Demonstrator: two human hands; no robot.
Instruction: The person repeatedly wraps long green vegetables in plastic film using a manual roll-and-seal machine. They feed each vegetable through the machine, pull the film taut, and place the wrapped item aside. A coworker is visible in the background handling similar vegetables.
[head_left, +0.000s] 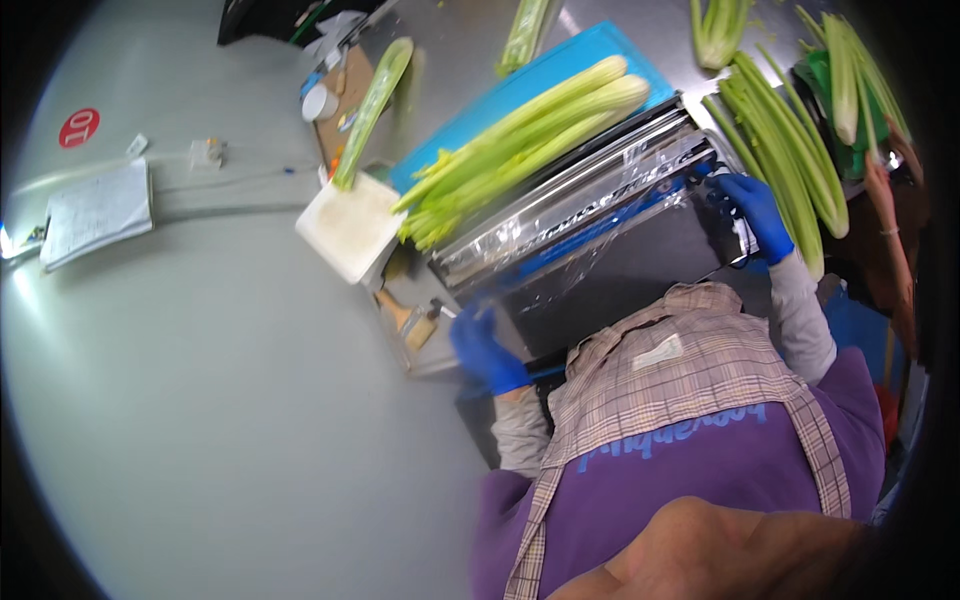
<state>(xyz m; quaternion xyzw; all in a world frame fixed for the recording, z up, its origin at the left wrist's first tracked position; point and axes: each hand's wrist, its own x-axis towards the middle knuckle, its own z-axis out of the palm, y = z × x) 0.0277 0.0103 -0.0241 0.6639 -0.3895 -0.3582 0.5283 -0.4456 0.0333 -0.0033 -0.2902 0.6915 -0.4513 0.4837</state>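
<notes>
A film wrapping machine with a dark flat top lies before me. Clear plastic film runs across its rollers, shiny and creased. At the machine's left front corner is my left hand, blue-gloved and blurred by motion; whether it holds the film's edge is unclear. My right hand, in the same kind of glove, is at the right end of the film, its fingertips partly lost against dark parts there. Just beyond the rollers, a bunch of celery lies aslant on a blue cutting board.
More celery lies beside my right arm. One wrapped celery bunch extends past a white tray at left. A brush rests on a lower shelf. Another person's hand is near a green container at far right.
</notes>
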